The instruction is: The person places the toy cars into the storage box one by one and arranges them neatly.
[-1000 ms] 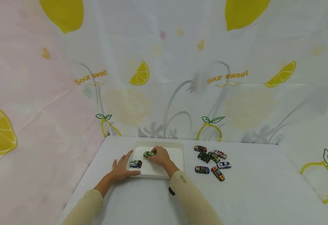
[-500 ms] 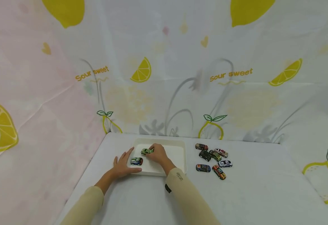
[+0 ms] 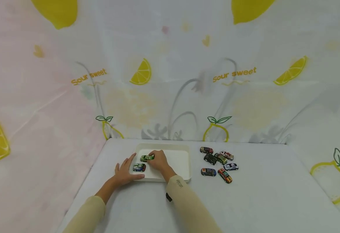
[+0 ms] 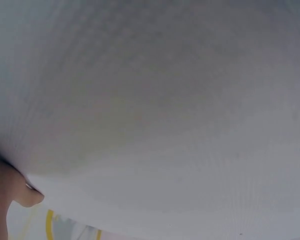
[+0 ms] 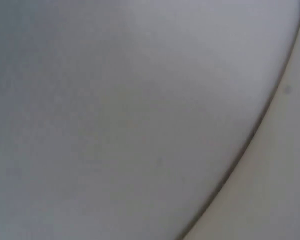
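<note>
In the head view, my right hand [image 3: 159, 160] pinches a green toy car [image 3: 146, 158] in the left part of the white tray [image 3: 184, 161]. Just in front of it, a toy car in white, blue and green [image 3: 139, 167] lies in the same tray. My left hand [image 3: 124, 174] rests with spread, straight fingers at the tray's left front corner, the thumb along the front rim. The left wrist view catches only a bit of that hand [image 4: 12, 187] at its left edge, beside the white surface. Neither hand nor car shows in the right wrist view.
Right of the tray, several toy cars lie in a loose group, among them a black one [image 3: 209, 158], a white one [image 3: 231, 166] and a red-orange one [image 3: 225, 175]. They sit on a white table [image 3: 254, 200], with a lemon-print cloth [image 3: 170, 97] behind it.
My right hand has moved left inside the tray with the green toy car, bringing it behind the other toy car. The left hand has stayed at the tray's corner.
</note>
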Demonstrator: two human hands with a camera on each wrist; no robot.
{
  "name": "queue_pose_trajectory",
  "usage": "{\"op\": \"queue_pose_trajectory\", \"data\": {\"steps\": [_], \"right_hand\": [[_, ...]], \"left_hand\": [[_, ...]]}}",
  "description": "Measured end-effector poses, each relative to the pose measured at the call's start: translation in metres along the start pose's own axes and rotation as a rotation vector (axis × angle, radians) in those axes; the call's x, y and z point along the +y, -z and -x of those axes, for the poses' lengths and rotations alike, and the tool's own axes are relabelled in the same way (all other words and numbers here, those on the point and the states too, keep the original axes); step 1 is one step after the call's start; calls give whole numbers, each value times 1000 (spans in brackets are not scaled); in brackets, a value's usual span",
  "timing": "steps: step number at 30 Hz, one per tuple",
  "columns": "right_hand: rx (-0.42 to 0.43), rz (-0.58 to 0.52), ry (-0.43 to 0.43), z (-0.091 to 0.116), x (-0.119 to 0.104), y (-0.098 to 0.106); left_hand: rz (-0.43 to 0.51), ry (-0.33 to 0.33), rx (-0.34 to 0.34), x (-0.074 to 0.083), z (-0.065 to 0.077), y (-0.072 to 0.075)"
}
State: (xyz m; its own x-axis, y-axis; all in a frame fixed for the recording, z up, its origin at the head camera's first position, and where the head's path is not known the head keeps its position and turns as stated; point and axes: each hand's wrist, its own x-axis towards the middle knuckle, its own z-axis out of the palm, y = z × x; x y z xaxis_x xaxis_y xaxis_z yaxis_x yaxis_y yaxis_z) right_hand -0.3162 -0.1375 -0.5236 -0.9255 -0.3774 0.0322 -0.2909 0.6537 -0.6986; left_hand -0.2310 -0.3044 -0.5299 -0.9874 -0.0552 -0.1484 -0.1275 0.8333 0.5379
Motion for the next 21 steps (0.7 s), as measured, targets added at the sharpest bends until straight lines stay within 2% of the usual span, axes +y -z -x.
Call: {"op": "queue_pose_trajectory", "data": {"steps": [3,7,15,21], "right_hand": [[5,-40,2,0,-1,-4],[15,-81,-45,-2,-2,-9],[-9,-152,-70,-1,-4,-12],[3,-139,-65,3,0,-6]], "left_hand": [[-6,5,-6,-3,0,0],[5,-24,4,-6,-1,1],[0,-15,-2,-11,1,3],[20,-47,0,-8,-3,-1]]}}
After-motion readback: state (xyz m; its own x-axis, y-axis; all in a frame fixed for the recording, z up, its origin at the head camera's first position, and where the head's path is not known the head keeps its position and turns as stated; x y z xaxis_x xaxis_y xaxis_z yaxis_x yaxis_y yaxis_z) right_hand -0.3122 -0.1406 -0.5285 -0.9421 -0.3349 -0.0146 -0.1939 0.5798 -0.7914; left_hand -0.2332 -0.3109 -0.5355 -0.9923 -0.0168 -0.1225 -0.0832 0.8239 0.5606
